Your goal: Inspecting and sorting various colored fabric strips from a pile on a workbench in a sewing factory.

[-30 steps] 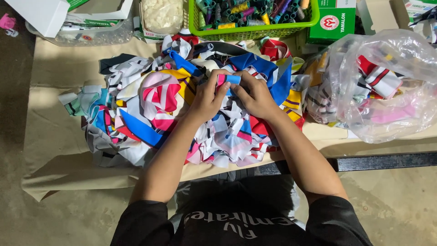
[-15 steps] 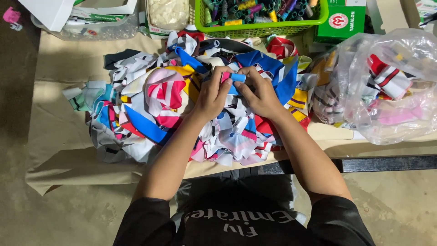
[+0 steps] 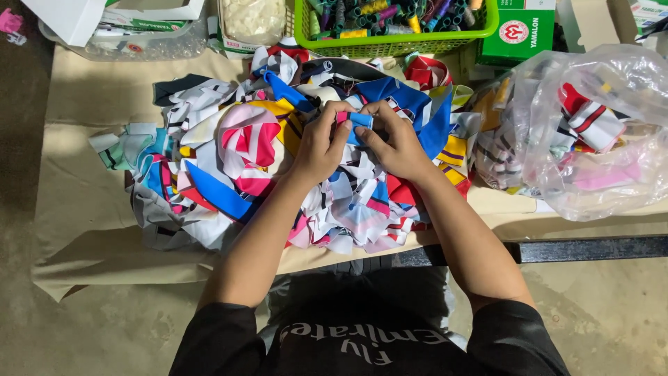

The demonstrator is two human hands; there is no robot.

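1. Above the scrap heap [image 3: 278, 174], the left hand [image 3: 319, 143] and right hand [image 3: 396, 139] both pinch a small blue strip [image 3: 358, 120].
2. It could slip into the similar scraps below.
3. Fingertips hide its ends; the clear bag [image 3: 584, 125] blurs its contents.

A green cardboard box [image 3: 523, 31] with a round red-and-white emblem stands at the far edge of the tabletop [image 3: 76, 209], just right of a green basket [image 3: 396, 43]. A clear plastic bag [image 3: 591, 125] stuffed with striped fabric lies at the right. A white box [image 3: 69, 17] sits far left, over a clear tray [image 3: 132, 47].
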